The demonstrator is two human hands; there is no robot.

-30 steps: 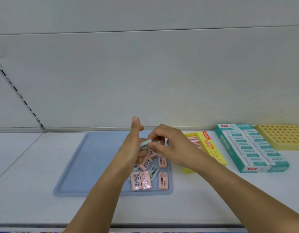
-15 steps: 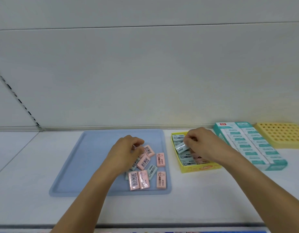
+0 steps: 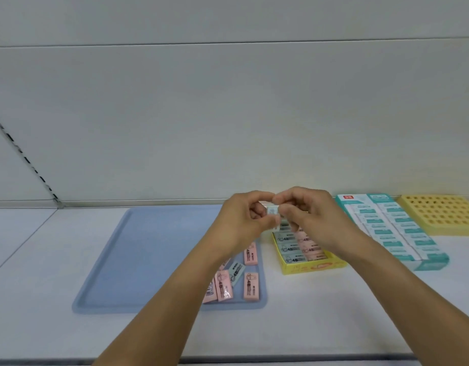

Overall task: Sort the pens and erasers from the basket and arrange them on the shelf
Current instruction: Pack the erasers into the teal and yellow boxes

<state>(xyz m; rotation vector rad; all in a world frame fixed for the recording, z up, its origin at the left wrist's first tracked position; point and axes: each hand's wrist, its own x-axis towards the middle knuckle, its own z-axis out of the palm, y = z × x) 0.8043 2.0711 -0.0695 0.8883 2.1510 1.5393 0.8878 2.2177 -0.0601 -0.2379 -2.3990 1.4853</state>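
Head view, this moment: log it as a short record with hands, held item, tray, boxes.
left hand: raised over the tray's right end, fingers curled, meeting the right hand
right hand: fingers pinch a pale eraser
blue tray: loose pink and pale erasers at its right end
yellow box: erasers in rows, right of the tray
teal box: full, further right
yellow holder: far right

One blue tray (image 3: 138, 260) holds five visible loose erasers: four pink erasers (image 3: 251, 286) and one pale green eraser (image 3: 236, 273); others may lie hidden under the arm. Three boxes stand alongside: one yellow box (image 3: 314, 266), one teal box (image 3: 428, 262), one yellow perforated holder (image 3: 439, 217). Two hands (image 3: 241, 223) pinch one eraser (image 3: 272, 210).
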